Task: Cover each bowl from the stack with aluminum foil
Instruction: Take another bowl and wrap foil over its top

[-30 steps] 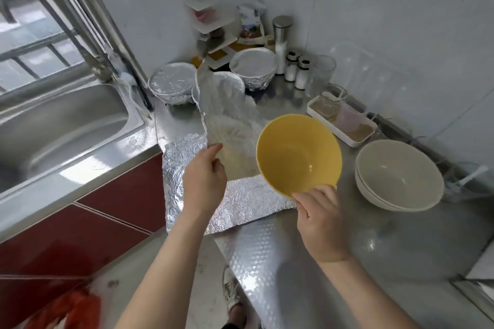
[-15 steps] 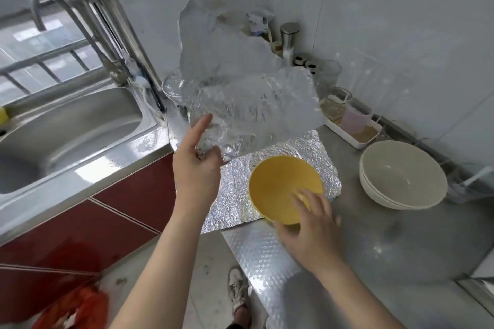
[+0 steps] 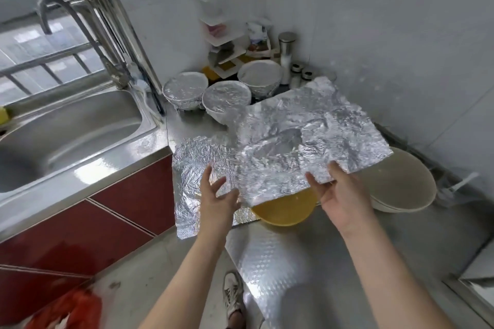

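Observation:
A crinkled foil sheet point(image 3: 307, 139) lies spread flat over the yellow bowl point(image 3: 286, 209), hiding all but the bowl's near side. My left hand point(image 3: 217, 199) holds the sheet's near left edge, thumb and fingers around it. My right hand point(image 3: 342, 195) holds the near right edge, fingers under the foil. The bowl stands on the steel counter, partly on a second foil sheet point(image 3: 192, 168) that hangs over the counter's corner. A stack of cream bowls point(image 3: 401, 184) sits uncovered to the right. Three foil-covered bowls point(image 3: 227, 99) stand at the back.
A steel sink point(image 3: 66, 131) with a tap fills the left. Jars, shakers and a small rack point(image 3: 227, 43) crowd the back corner by the tiled wall. Red cabinet fronts point(image 3: 128, 205) lie below the counter edge. My shoe point(image 3: 234, 294) shows on the floor.
The yellow bowl was set down on the counter. The foil sheet, held up by my left hand, came down over the bowl, and my right hand left the bowl and took the foil's edge.

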`<state>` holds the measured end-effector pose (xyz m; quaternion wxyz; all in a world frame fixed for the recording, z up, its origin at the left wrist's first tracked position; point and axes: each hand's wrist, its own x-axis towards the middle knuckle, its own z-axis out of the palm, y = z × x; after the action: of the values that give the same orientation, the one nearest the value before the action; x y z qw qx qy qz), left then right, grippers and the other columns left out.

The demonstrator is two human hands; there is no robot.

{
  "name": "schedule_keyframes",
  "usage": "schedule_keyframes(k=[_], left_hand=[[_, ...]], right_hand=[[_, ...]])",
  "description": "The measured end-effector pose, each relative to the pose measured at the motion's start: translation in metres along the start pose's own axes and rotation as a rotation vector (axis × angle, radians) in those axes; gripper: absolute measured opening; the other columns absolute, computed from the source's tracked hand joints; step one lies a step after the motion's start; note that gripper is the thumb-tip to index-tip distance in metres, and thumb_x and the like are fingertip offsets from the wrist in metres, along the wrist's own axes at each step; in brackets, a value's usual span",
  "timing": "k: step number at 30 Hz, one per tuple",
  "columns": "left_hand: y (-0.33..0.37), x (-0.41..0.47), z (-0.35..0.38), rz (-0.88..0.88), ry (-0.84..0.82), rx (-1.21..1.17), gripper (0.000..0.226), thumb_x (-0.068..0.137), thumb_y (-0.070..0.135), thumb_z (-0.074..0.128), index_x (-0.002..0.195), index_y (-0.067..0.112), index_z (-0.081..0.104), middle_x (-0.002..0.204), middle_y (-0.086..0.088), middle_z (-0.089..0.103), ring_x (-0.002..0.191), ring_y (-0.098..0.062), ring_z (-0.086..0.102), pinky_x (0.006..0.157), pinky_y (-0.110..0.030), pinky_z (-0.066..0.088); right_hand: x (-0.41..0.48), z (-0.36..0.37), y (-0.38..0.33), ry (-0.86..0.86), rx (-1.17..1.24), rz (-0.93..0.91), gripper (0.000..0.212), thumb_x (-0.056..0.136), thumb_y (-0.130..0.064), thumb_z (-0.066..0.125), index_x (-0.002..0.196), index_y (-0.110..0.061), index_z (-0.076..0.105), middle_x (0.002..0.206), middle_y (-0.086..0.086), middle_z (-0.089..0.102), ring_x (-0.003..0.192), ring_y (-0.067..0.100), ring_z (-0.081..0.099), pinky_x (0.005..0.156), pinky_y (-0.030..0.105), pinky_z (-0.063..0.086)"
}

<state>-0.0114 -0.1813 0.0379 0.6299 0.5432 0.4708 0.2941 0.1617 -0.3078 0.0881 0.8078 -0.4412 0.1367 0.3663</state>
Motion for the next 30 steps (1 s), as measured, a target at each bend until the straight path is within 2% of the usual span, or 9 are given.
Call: schedule_keyframes(k=[3,7,12,14,17,20,24,28,30], left_hand=[[-0.022,0.006,0.008,-0.154,-0.056,0.386,0.072,0.091,0.030,0.067,0.149,0.026,0.027,0.138,-0.014,0.048,0.106,-0.026,0.061,0.089,-0.044,0.054],[-0.042,0.006,0.019,-0.263,-0.148,0.488,0.050,0.095,0.044,0.056,0.136,0.016,0.051,0.126,-0.009,0.063,0.107,-0.027,0.063,0.097,-0.045,0.049],[-0.052,0.002,0.015,-0.260,-0.105,0.256,0.041,0.097,0.048,0.050,0.118,0.016,0.063,0.107,-0.005,0.071,0.090,-0.026,0.068,0.088,-0.046,0.053],[-0.049,0.004,0.020,-0.402,-0.155,0.023,0.042,0.099,0.038,0.053,0.136,0.019,0.046,0.114,-0.012,0.066,0.078,-0.035,0.070,0.073,-0.050,0.059],[-0.045,0.008,0.031,-0.385,-0.189,0.102,0.049,0.096,0.023,0.059,0.141,0.026,0.038,0.120,-0.015,0.061,0.072,-0.039,0.071,0.065,-0.056,0.059],[-0.043,0.008,0.035,-0.387,-0.233,0.148,0.049,0.096,0.018,0.057,0.141,0.024,0.039,0.115,-0.017,0.063,0.076,-0.039,0.070,0.070,-0.057,0.059],[-0.018,0.004,0.024,-0.184,-0.062,0.257,0.037,0.100,0.024,0.051,0.137,0.017,0.050,0.133,-0.009,0.056,0.106,-0.023,0.058,0.091,-0.042,0.051],[0.023,0.000,-0.006,-0.419,-0.134,-0.447,0.049,0.096,0.056,0.045,0.120,0.017,0.062,0.100,-0.009,0.068,0.081,-0.024,0.066,0.068,-0.037,0.054],[0.036,-0.004,-0.011,-0.443,-0.272,-0.379,0.056,0.087,0.061,0.055,0.123,0.018,0.060,0.104,-0.008,0.065,0.075,-0.021,0.064,0.063,-0.034,0.051]], right_hand=[[0.003,0.004,-0.012,0.026,0.081,-0.096,0.024,0.097,-0.006,0.053,0.120,0.001,0.050,0.133,0.009,0.039,0.098,0.023,0.063,0.071,0.032,0.060],[-0.014,0.016,-0.033,0.018,-0.083,-0.247,0.010,0.097,-0.014,0.055,0.099,-0.024,0.057,0.105,-0.006,0.055,0.087,-0.003,0.056,0.081,-0.010,0.028],[-0.009,0.012,-0.031,0.026,-0.706,-0.805,0.037,0.094,-0.029,0.050,0.085,0.004,0.064,0.074,0.009,0.062,0.074,0.008,0.057,0.066,0.021,0.046],[-0.012,0.010,-0.016,-0.050,-1.066,-0.978,0.041,0.094,-0.034,0.045,0.101,-0.002,0.070,0.092,0.008,0.071,0.086,0.009,0.061,0.075,0.025,0.046],[-0.014,0.006,0.004,-0.234,-1.199,-1.111,0.038,0.090,-0.006,0.052,0.127,-0.008,0.061,0.128,0.002,0.062,0.122,0.014,0.054,0.102,0.032,0.043],[-0.013,0.012,0.002,-0.169,-1.136,-1.193,0.035,0.092,-0.010,0.050,0.125,-0.008,0.062,0.125,-0.003,0.060,0.119,0.022,0.057,0.098,0.043,0.046],[-0.013,0.010,-0.010,-0.290,-1.383,-1.311,0.041,0.093,-0.020,0.043,0.127,-0.005,0.060,0.131,0.009,0.060,0.125,0.025,0.052,0.109,0.033,0.036],[-0.017,-0.011,0.028,-0.357,-1.730,-1.204,0.049,0.096,-0.020,0.033,0.136,0.002,0.050,0.143,0.016,0.048,0.135,0.030,0.041,0.118,0.034,0.024],[-0.018,-0.026,0.060,-0.422,-1.849,-1.001,0.053,0.099,-0.019,0.027,0.150,-0.004,0.023,0.158,0.009,0.017,0.147,0.023,0.008,0.120,0.032,0.003]])
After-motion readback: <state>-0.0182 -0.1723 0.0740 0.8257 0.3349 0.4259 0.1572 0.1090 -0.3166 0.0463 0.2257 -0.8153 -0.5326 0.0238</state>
